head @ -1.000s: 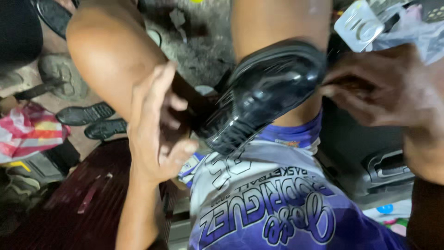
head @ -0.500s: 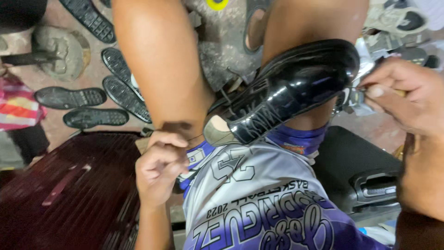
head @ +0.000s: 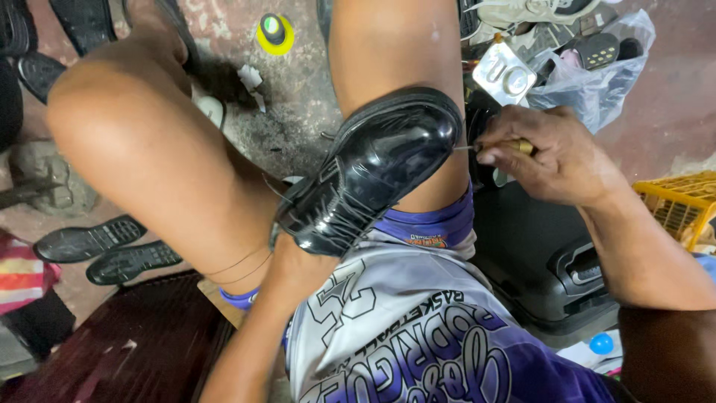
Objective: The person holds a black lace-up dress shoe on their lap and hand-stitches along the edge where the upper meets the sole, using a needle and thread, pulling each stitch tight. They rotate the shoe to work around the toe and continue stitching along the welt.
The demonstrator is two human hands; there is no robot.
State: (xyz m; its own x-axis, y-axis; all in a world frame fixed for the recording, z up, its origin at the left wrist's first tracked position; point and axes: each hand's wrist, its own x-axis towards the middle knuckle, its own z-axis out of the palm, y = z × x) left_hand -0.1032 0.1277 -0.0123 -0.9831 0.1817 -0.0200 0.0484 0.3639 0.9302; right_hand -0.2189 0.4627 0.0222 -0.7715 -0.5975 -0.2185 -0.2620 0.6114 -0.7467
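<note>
A glossy black lace-up shoe [head: 373, 172] lies tilted on my right thigh, toe pointing up and to the right. My right hand [head: 556, 153] pinches a thin awl [head: 466, 147] with a yellowish handle, and its metal tip touches the toe's edge at the sole seam. My left hand [head: 298, 272] reaches the heel end of the shoe. Its fingers are hidden in or behind the shoe's opening, holding it. Thin thread [head: 239, 265] runs across my left thigh.
Two loose black soles [head: 89, 239] lie on the floor at left, and a yellow round tin [head: 274, 33] sits ahead. A plastic bag with shoes [head: 597, 71], a yellow crate [head: 682, 201] and a black case [head: 552, 254] stand at right. A dark red board [head: 134, 343] lies at lower left.
The shoe has turned from sole-up to upper-up. My left hand went from my lap up into the heel end. My right hand brought the awl against the toe edge.
</note>
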